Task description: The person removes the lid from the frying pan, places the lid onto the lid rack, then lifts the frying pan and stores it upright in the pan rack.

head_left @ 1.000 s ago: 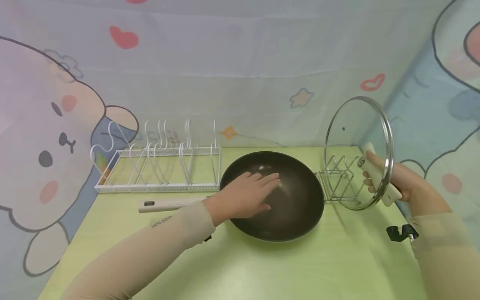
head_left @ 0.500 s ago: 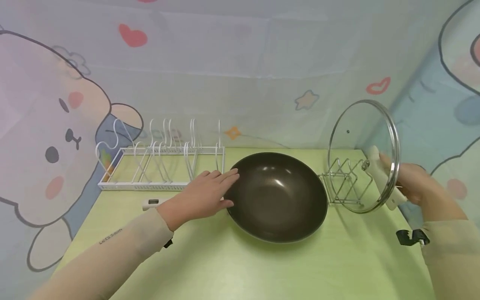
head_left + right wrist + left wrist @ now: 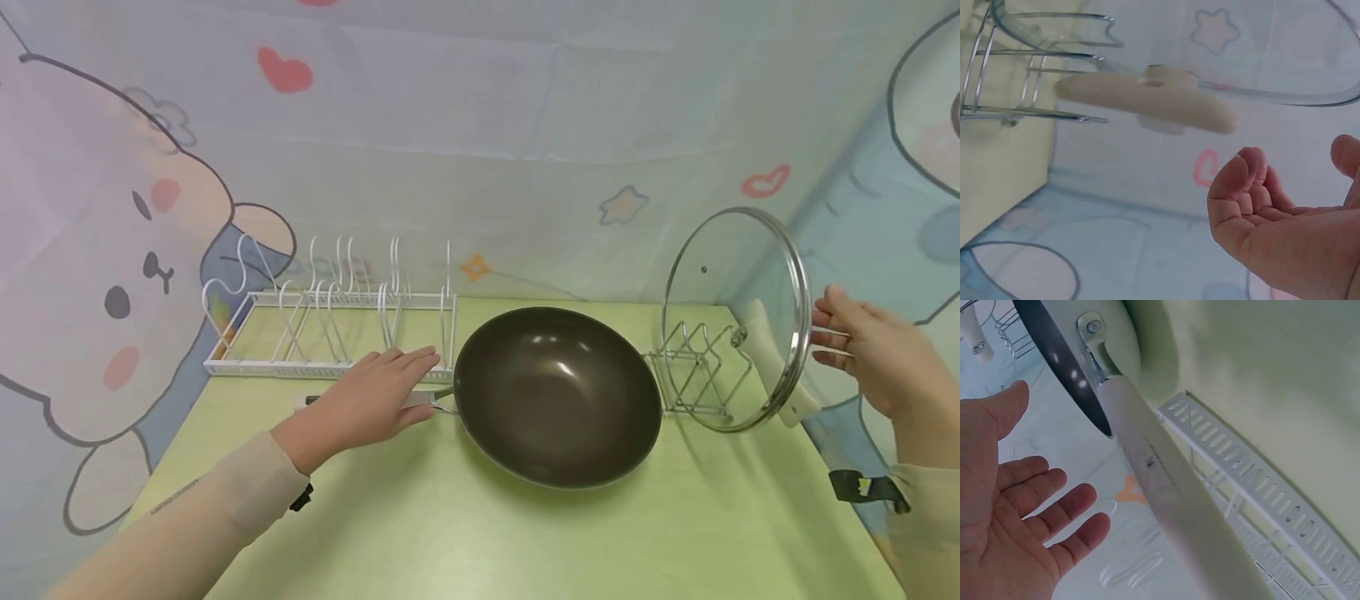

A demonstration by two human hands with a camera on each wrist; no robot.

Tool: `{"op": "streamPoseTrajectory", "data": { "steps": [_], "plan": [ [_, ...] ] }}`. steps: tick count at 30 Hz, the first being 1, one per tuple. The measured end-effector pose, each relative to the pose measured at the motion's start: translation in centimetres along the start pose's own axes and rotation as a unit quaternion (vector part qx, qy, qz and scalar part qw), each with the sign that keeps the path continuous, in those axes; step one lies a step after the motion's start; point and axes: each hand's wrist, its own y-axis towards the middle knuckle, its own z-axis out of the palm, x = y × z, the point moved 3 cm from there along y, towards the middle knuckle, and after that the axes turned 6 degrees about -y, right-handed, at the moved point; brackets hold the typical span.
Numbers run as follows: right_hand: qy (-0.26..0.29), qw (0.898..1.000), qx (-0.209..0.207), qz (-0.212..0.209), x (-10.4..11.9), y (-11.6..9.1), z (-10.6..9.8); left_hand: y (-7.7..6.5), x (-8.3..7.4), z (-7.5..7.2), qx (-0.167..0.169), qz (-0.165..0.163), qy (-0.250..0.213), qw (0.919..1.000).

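Observation:
A dark wok (image 3: pixel 555 396) with a pale handle (image 3: pixel 1160 481) stands on the table. Over that handle hovers my left hand (image 3: pixel 367 400), fingers extended; the left wrist view shows a gap between palm and handle. On the right, a glass pot lid (image 3: pixel 731 292) with a metal rim stands on edge in a small chrome wire rack (image 3: pixel 693 375). Its cream bar handle (image 3: pixel 1147 100) faces right. My right hand (image 3: pixel 877 350) is apart from the lid, to its right, with fingers loosely bent and nothing in them.
A white wire rack (image 3: pixel 330 371) with upright dividers stands at the back left, beside the wok. The pale green table (image 3: pixel 480 542) backs onto a cloth printed with cartoon figures (image 3: pixel 487 117).
My right hand has let go of the lid's handle and drawn away to the right; the lid stays standing in the rack. My left hand has moved left from above the wok to its handle.

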Motion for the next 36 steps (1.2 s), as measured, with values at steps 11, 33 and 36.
{"op": "streamPoseTrajectory", "data": {
  "steps": [11, 33, 36],
  "plan": [
    [-0.055, 0.970, -0.212, -0.105, 5.1, -3.3, 1.8, -1.3, 1.2, 0.6, -0.006, -0.013, -0.009, 0.9998],
    [-0.257, 0.926, -0.132, -0.245, 7.2, -8.0, 13.1, -2.2, 2.6, 2.6, -0.003, -0.024, 0.001, 0.9997],
    [-0.275, 0.929, -0.102, -0.225, 5.9, -8.0, 14.0, -2.2, 2.7, 2.7, 0.000, -0.025, 0.001, 0.9997]
  ]
}}
